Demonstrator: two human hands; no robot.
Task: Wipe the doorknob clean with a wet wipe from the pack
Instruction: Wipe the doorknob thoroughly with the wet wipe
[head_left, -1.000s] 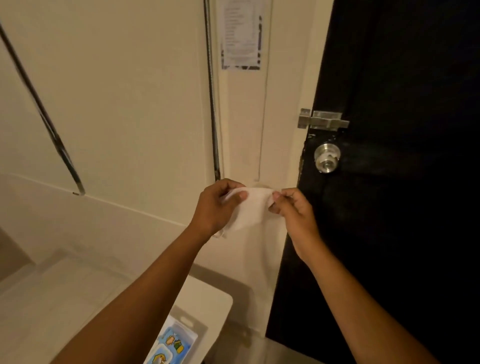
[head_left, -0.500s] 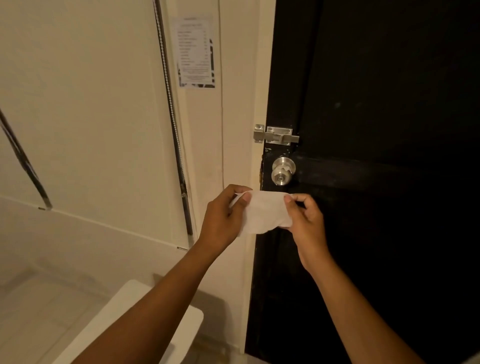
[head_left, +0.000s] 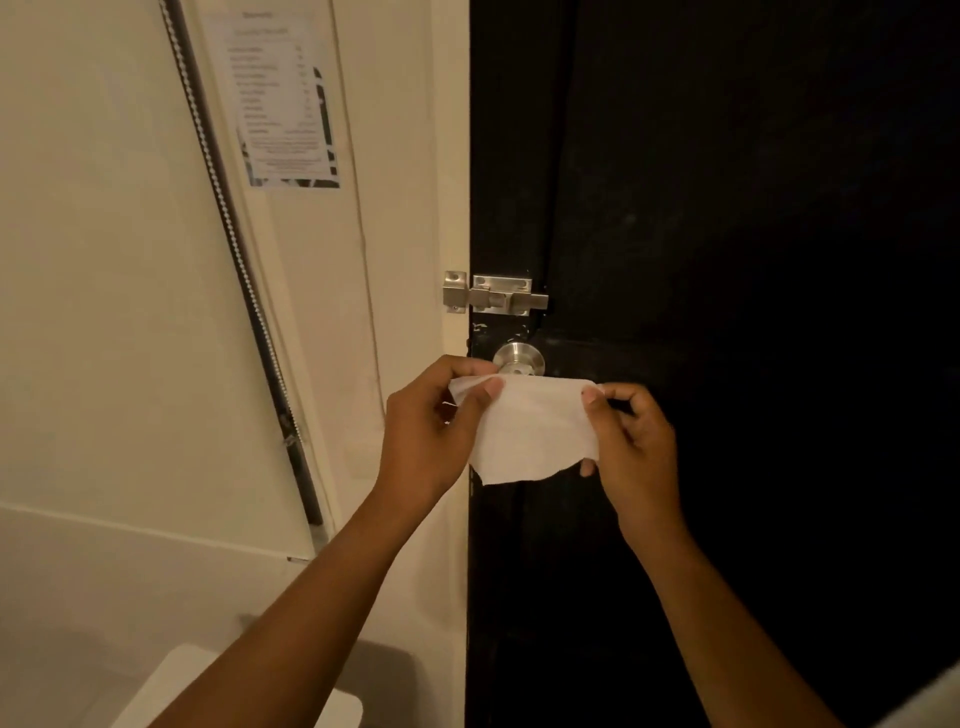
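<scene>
At frame centre, the left hand (head_left: 431, 426) and right hand (head_left: 631, 441) each pinch an upper corner of the white wet wipe (head_left: 530, 431), holding it spread just below the silver doorknob (head_left: 518, 358), overlapping its lower edge. The black door (head_left: 727, 208) fills the right half.

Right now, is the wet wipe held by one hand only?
No, the left hand and the right hand each pinch a side of the wet wipe, stretched between them.

- A printed sheet (head_left: 284, 101) is hanging on the cream wall (head_left: 104, 260) left of the door, carrying lines of small text.
- Its print is showing too blurred to read; no other writing is appearing.
</scene>
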